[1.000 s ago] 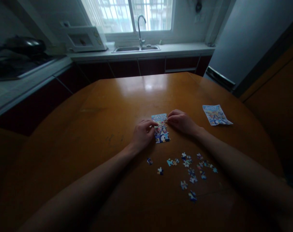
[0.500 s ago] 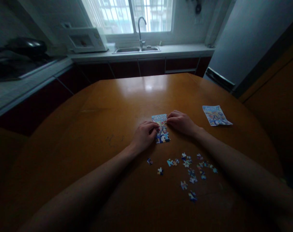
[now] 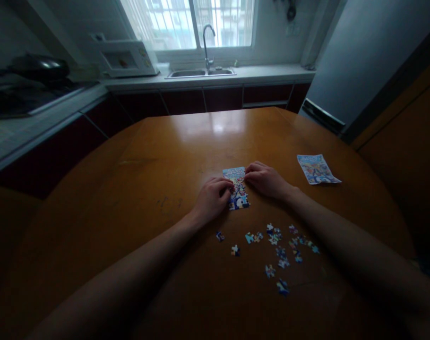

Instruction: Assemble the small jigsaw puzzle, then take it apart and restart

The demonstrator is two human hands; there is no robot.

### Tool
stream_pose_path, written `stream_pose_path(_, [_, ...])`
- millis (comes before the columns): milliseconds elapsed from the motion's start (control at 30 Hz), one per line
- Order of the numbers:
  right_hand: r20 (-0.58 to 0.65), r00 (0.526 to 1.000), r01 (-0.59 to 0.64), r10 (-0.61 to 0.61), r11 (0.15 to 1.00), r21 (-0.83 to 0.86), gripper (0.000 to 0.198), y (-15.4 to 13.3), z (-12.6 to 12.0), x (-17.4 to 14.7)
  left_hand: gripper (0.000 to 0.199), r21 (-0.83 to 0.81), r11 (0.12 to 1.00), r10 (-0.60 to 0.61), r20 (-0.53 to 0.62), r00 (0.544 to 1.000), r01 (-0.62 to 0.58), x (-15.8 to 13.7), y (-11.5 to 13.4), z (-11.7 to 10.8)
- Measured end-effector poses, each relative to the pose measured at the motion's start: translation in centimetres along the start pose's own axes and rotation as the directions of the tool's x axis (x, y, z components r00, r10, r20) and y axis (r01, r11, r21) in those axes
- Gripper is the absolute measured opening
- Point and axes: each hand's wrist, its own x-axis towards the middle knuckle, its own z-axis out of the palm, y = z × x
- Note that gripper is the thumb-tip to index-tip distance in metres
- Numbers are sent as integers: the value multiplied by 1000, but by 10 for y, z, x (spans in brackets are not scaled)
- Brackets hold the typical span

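A partly assembled jigsaw puzzle (image 3: pixel 240 202) lies flat on the table between my hands, its right edge uneven with tabs. My left hand (image 3: pixel 212 194) rests at its left edge, fingers curled and closed over that side. Against the upper right edge, my right hand (image 3: pixel 263 177) has its fingers pressed together; whether a loose piece sits under the fingertips is hidden. Nearer to me lie several loose jigsaw pieces (image 3: pixel 282 257), spread mostly to the right. Two single pieces, one dark piece (image 3: pixel 219 236) and one mixed-colour piece (image 3: pixel 235 250), lie left of that group.
A creased picture sheet (image 3: pixel 317 169) lies at the right of the wooden table (image 3: pixel 147 156). Beyond the table are a counter with a sink (image 3: pixel 188 73), a microwave (image 3: pixel 124 59) and a dark pan (image 3: pixel 38 68) on the stove. A fridge (image 3: pixel 371 61) stands at right.
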Motion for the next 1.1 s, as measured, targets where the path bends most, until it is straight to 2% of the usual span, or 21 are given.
stream_pose_path(267, [-143,987,-74,78,997,30,19,9,4,-2,18,4,1000,-12,3,1000,12,0,1,-1])
stream_pose_path(533, [-30,995,-90,91,995,33,22,6,6,-2,18,5,1000,-18,13,1000,18,0,0,0])
stream_pose_path(800, [-126,982,-128,140,987,96,21,7,6,-3,18,6,999,-36,23,999,36,1,3,-1])
stream_pose_path(1100, [-30,995,-90,93,992,90,26,3,5,-1,18,2,1000,-21,26,999,21,1,0,-1])
